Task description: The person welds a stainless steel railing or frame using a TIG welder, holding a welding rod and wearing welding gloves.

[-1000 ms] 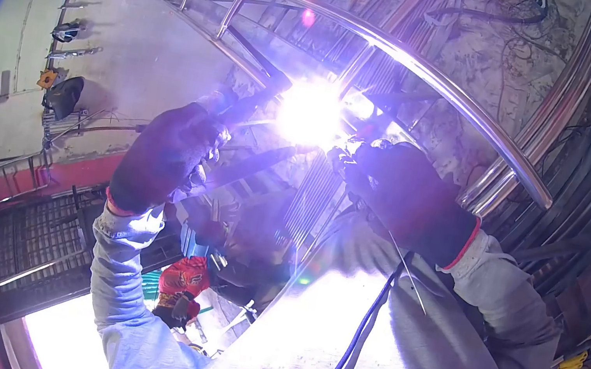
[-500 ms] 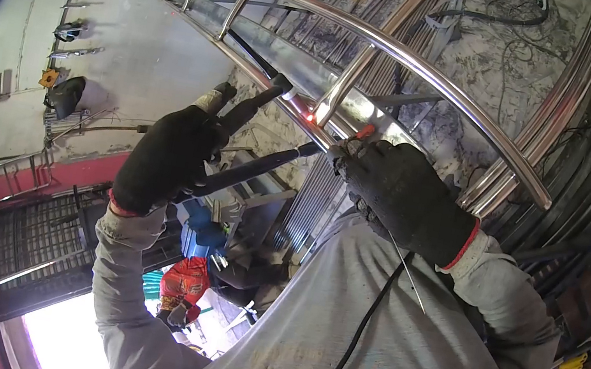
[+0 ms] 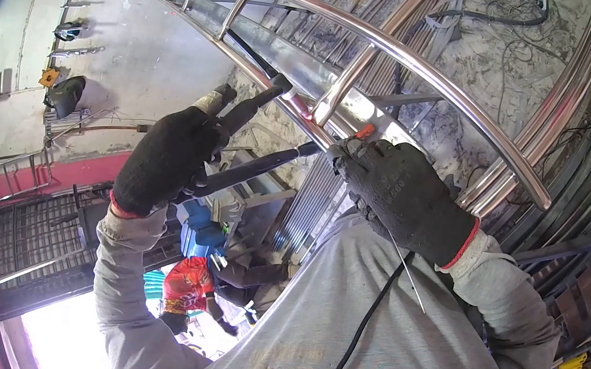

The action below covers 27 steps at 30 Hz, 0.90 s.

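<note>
The fingers [image 3: 215, 140] of the left hand [image 3: 169, 158], in a dark glove, are wrapped around the handle of a black torch [image 3: 250, 104]. One finger points out away from the grip, toward the far side. The fingers [image 3: 351, 159] of the right hand [image 3: 409, 193], gloved too, are bunched narrowly around a thin rod [image 3: 408, 274], whose free end slants out below the palm, over the shirt front. These fingers lie at the near end of the straight polished tube [image 3: 245, 65]; whether they press on it, I cannot tell. Just beyond them is a small orange-red piece [image 3: 365, 130].

The torch head is at the straight tube, close to where a short post [image 3: 344, 86] meets it. The tube and post belong to a shiny metal frame, which runs from the far left to between the hands; its curved rail [image 3: 440, 80] sweeps beyond the hands to the right. A dark bar [image 3: 255, 168] slants between the hands, below the torch.

Farther out, long polished tubes [image 3: 543, 125] lie to the right, and a dark helmet [image 3: 64, 96] is by the wall at left. A person in a red top [image 3: 188, 283] is beyond the left forearm. A black cord [image 3: 355, 337] runs down the grey shirt [image 3: 302, 328].
</note>
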Available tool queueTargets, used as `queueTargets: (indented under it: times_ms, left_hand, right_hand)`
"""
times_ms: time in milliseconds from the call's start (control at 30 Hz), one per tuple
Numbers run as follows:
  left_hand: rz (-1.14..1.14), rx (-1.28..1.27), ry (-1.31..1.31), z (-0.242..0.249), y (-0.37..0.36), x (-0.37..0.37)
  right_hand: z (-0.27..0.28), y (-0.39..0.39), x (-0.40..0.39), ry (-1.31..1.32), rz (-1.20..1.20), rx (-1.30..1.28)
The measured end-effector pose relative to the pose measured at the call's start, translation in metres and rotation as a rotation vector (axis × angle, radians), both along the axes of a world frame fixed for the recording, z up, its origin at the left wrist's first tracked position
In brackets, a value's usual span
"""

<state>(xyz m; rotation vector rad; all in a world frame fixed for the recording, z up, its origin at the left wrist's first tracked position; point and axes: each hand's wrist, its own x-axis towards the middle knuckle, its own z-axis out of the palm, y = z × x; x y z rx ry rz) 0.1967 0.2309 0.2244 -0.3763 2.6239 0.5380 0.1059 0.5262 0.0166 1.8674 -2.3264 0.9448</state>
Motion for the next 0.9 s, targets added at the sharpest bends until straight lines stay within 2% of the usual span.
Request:
queueTargets:
  times_ms: [100,167,200,267,300,433,500,533,600,767,833,900]
  left_hand:
    - [-0.017,-0.001,-0.017,0.001,-0.002,-0.001]
    - [-0.153,-0.102,-0.058,0.005,-0.001,-0.004]
    - [-0.153,-0.102,-0.058,0.001,-0.003,0.004]
    - [0.329,0.166,0.156,-0.011,-0.006,0.027]
    - [0.427,0.173,0.002,-0.005,-0.004,0.018]
    - [0.454,0.262,0.045,0.001,0.016,0.006]
    - [0.531,0.154,-0.06,0.009,0.028,-0.003]
    - [0.53,0.153,-0.06,0.005,0.02,0.001]
    - [-0.046,0.017,0.035,-0.003,-0.002,0.009]
    - [-0.096,0.057,0.083,-0.01,-0.011,0.015]
    - [-0.025,0.071,0.06,-0.012,-0.009,0.015]
    - [0.029,0.088,0.055,-0.009,0.005,0.013]
  right_hand:
    - [0.006,0.002,-0.002,-0.003,0.005,-0.007]
    - [0.014,0.003,-0.001,-0.032,0.01,0.127]
    - [-0.002,0.003,0.003,-0.032,0.01,0.127]
    - [-0.048,0.004,0.016,-0.043,-0.08,-0.465]
    - [-0.042,0.008,0.018,-0.083,-0.105,-0.413]
    - [-0.046,0.009,0.017,-0.153,-0.102,-0.407]
    - [-0.042,0.006,0.013,-0.136,-0.093,-0.498]
    - [-0.03,0.004,0.01,-0.136,-0.093,-0.499]
    - [-0.005,-0.001,0.004,-0.189,-0.055,-0.125]
    - [-0.001,0.003,0.003,-0.13,-0.039,-0.136]
    - [-0.002,0.004,0.004,-0.037,-0.06,-0.076]
    - [-0.003,0.004,0.003,-0.061,-0.042,-0.037]
